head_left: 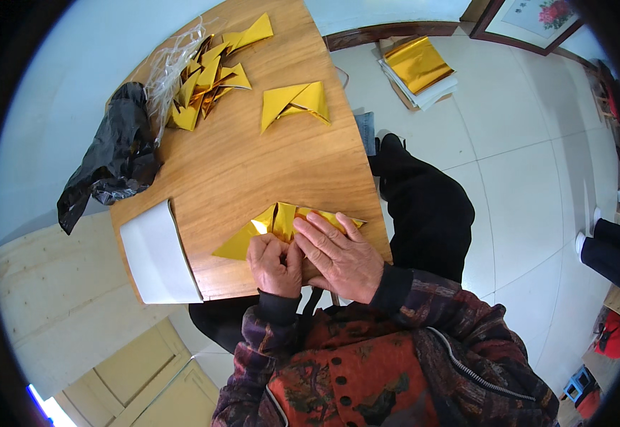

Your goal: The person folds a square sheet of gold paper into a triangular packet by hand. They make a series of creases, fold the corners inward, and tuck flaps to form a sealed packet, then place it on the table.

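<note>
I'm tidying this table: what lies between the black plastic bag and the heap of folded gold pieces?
Crumpled clear plastic lies between the black bag and the gold heap, in the head view.

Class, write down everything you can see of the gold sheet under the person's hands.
The gold sheet is shiny, apparently foil-like paper, folded and creased near its middle, with a pointed left end and a bright glint. It lies spread left to right on the wooden table. The left hand, fingers curled, rests at its near edge; the right hand lies flat over its right part, partly hiding it.
</note>
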A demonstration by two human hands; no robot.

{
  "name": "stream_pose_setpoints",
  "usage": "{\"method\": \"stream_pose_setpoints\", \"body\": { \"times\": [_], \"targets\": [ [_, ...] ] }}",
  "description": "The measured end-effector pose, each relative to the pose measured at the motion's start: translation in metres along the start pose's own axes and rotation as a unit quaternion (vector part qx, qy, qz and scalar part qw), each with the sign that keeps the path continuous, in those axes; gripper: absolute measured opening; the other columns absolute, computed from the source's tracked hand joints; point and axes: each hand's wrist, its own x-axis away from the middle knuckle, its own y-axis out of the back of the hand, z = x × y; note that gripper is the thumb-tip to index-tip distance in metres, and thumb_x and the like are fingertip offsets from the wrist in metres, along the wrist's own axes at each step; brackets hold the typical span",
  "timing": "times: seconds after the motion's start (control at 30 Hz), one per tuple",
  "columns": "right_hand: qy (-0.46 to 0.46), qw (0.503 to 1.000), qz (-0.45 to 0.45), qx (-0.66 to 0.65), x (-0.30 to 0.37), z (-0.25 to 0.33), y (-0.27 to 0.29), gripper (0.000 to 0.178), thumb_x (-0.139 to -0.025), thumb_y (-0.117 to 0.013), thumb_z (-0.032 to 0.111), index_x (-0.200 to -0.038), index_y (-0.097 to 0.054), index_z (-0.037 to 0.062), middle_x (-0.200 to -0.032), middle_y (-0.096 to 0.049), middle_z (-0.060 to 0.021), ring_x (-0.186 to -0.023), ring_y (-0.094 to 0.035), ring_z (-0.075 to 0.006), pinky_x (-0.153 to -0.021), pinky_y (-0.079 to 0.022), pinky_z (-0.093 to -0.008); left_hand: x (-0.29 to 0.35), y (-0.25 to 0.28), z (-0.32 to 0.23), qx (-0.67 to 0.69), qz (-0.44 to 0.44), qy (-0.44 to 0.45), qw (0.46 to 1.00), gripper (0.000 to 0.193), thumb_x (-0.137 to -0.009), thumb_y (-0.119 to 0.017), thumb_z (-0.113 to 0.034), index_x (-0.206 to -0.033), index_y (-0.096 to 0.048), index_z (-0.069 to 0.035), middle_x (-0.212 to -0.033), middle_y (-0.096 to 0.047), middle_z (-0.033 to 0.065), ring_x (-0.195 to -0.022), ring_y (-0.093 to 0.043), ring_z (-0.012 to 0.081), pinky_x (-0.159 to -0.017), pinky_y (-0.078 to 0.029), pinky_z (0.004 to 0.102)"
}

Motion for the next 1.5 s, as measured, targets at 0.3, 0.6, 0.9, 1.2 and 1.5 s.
{"method": "stream_pose_setpoints", "body": {
  "times": [0.3,0.6,0.9,1.2,1.5],
  "targets": [
    [-0.011,1.000,0.000,0.001,-0.0020,0.0010,0.0026,0.083,-0.079,-0.069,0.049,-0.142,-0.044,0.0015,-0.155,-0.033,-0.0120,-0.146,-0.026,-0.0272,-0.117,-0.016,-0.0513,0.0027,-0.0012,0.0021,-0.010,-0.003,0.013,1.000,0.021,-0.074,-0.077,-0.007,-0.067,-0.058,-0.004,-0.083,-0.057,0.0097,-0.081,-0.055,0.0298,-0.074,-0.043,0.0402],
    [-0.014,1.000,0.005,0.004,-0.0014,0.0010,0.0023,0.082,-0.079,-0.068,0.050,-0.142,-0.044,0.0012,-0.155,-0.033,-0.0122,-0.146,-0.026,-0.0276,-0.118,-0.015,-0.0503,0.0029,-0.0021,0.0030,-0.019,-0.005,0.002,1.000,0.022,-0.073,-0.077,-0.007,-0.066,-0.056,-0.005,-0.085,-0.057,0.0093,-0.081,-0.055,0.0291,-0.075,-0.043,0.0401],
    [-0.020,0.999,0.013,0.025,-0.0018,0.0014,0.0024,0.083,-0.077,-0.069,0.051,-0.140,-0.046,0.0006,-0.156,-0.032,-0.0139,-0.147,-0.025,-0.0286,-0.118,-0.014,-0.0504,0.0031,-0.0020,0.0030,-0.024,-0.006,0.001,1.000,0.022,-0.072,-0.077,-0.007,-0.067,-0.056,-0.005,-0.085,-0.056,0.0094,-0.081,-0.055,0.0294,-0.076,-0.043,0.0404],
    [-0.023,0.999,0.017,0.028,-0.0016,0.0023,0.0032,0.085,-0.077,-0.069,0.052,-0.139,-0.046,-0.0002,-0.156,-0.031,-0.0145,-0.147,-0.024,-0.0294,-0.118,-0.014,-0.0503,0.0036,-0.0032,0.0036,-0.020,-0.011,0.001,1.000,0.022,-0.071,-0.076,-0.006,-0.067,-0.055,-0.005,-0.085,-0.057,0.0094,-0.081,-0.055,0.0295,-0.076,-0.043,0.0408],
    [-0.023,0.999,0.023,0.034,-0.0014,0.0020,0.0011,0.086,-0.080,-0.066,0.054,-0.141,-0.044,-0.0015,-0.156,-0.030,-0.0176,-0.148,-0.020,-0.0333,-0.119,-0.013,-0.0515,0.0018,-0.0035,0.0008,0.000,-0.016,0.009,1.000,0.021,-0.072,-0.076,-0.006,-0.065,-0.056,-0.004,-0.079,-0.056,0.0105,-0.078,-0.055,0.0308,-0.071,-0.044,0.0416]
  ]
}}
